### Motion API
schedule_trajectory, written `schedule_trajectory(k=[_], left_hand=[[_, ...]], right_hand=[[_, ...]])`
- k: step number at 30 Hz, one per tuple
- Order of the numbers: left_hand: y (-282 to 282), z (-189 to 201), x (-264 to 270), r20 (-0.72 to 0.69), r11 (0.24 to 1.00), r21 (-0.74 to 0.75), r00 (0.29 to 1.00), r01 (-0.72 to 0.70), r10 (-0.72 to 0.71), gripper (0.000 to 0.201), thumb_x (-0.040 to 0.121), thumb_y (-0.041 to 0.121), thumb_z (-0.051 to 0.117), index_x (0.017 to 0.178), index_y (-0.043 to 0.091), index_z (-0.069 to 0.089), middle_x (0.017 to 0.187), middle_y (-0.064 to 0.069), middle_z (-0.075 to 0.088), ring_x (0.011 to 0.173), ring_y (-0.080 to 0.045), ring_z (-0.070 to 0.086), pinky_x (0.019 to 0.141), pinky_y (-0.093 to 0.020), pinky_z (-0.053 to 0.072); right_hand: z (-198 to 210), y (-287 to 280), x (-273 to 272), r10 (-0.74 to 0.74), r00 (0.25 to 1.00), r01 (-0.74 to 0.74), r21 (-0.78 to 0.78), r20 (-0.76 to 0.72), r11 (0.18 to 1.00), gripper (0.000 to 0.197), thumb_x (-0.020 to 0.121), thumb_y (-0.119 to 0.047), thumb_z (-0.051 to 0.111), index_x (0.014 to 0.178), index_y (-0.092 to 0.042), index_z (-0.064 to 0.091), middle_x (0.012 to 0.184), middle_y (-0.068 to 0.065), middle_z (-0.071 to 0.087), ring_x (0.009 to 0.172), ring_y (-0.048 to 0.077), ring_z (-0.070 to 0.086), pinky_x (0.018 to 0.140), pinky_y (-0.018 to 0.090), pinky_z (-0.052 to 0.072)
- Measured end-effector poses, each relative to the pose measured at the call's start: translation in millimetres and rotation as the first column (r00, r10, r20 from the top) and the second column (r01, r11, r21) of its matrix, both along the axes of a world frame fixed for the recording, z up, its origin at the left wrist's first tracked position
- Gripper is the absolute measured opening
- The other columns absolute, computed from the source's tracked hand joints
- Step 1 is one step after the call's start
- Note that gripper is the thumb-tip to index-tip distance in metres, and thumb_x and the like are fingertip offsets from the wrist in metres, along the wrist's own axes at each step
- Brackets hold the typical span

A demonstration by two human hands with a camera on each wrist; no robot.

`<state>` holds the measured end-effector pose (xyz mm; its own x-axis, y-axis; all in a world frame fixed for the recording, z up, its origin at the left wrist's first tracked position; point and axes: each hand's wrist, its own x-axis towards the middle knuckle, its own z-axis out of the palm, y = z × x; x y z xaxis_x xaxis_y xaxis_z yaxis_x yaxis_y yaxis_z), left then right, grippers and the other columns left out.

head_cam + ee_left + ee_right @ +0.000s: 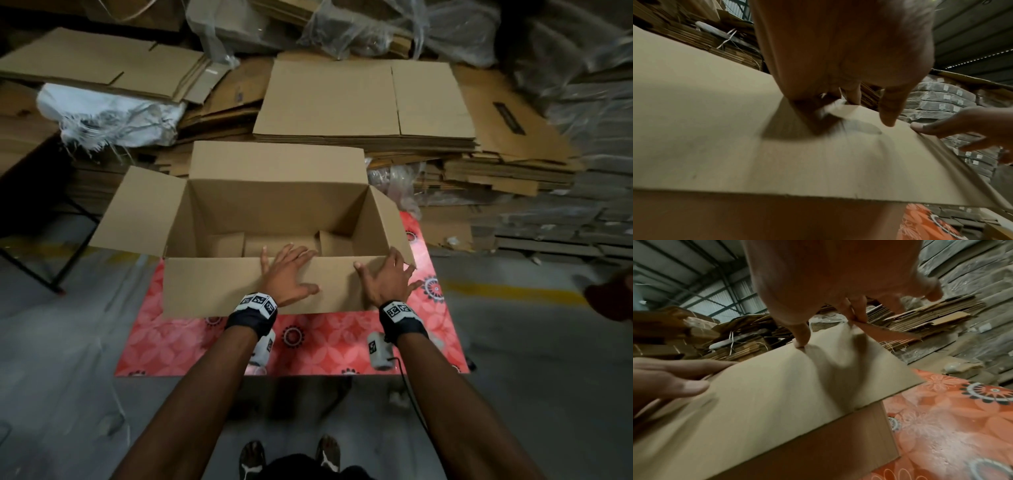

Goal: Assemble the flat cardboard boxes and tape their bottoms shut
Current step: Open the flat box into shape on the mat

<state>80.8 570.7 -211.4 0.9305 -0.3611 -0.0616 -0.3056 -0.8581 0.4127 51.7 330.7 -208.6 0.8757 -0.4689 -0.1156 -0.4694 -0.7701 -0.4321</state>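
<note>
Box: brown open-topped cardboard box (274,205) stood on red flower-patterned table (325,346).
Left hand (286,274): my fingers spread flat on near flap (212,284).
Right hand (387,277): my fingers splayed at the flap's right corner.

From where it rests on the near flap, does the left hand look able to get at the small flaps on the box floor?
Probably yes: the left hand lies on the near flap, fingers already over the open box, with nothing above the floor flaps.

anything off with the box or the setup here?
Nothing wrong with the open brown cardboard box. Inside, its bottom flaps leave a middle gap, no tape visible. Behind-left, a torn white woven sack lies frayed on flat cardboard stacks.
</note>
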Motion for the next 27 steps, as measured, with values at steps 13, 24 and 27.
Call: schedule_trajectory(k=[13, 24, 27], left_hand=[[46, 42, -27, 0.002, 0.936, 0.275, 0.974, 0.218, -0.227, 0.110, 0.058, 0.048, 0.063, 0.159, 0.018, 0.030, 0.165, -0.008, 0.030, 0.151, -0.025, 0.030, 0.123, -0.050, 0.022], [77, 76, -3, 0.619, 0.894, -0.112, 0.673, -0.435, 0.405, 0.040, 0.080, 0.036, 0.065, 0.113, 0.015, 0.055, 0.114, -0.016, 0.052, 0.115, -0.038, 0.046, 0.097, -0.052, 0.038], [89, 55, -2, 0.472, 0.775, -0.263, 0.624, -0.575, 0.623, 0.046, 0.081, 0.040, 0.072, 0.112, 0.012, 0.053, 0.117, -0.019, 0.051, 0.109, -0.037, 0.048, 0.094, -0.049, 0.038]], right_hand=[[37, 49, -36, 0.658, 0.740, -0.666, -0.293, -0.141, 0.686, 0.119, 0.061, -0.060, 0.078, 0.159, -0.032, 0.017, 0.166, 0.001, 0.022, 0.155, 0.040, 0.010, 0.118, 0.070, 0.013], [63, 67, 5, 0.214, 0.805, -0.001, -0.359, 0.553, 0.933, 0.081, 0.079, -0.037, 0.075, 0.149, -0.019, 0.039, 0.149, 0.017, 0.038, 0.144, 0.040, 0.029, 0.123, 0.055, 0.016], [38, 63, 14, -0.023, 0.841, 0.105, -0.122, 0.540, 0.987, 0.114, 0.065, -0.044, 0.087, 0.156, -0.017, 0.024, 0.156, 0.023, 0.026, 0.146, 0.043, 0.023, 0.123, 0.056, 0.017]])
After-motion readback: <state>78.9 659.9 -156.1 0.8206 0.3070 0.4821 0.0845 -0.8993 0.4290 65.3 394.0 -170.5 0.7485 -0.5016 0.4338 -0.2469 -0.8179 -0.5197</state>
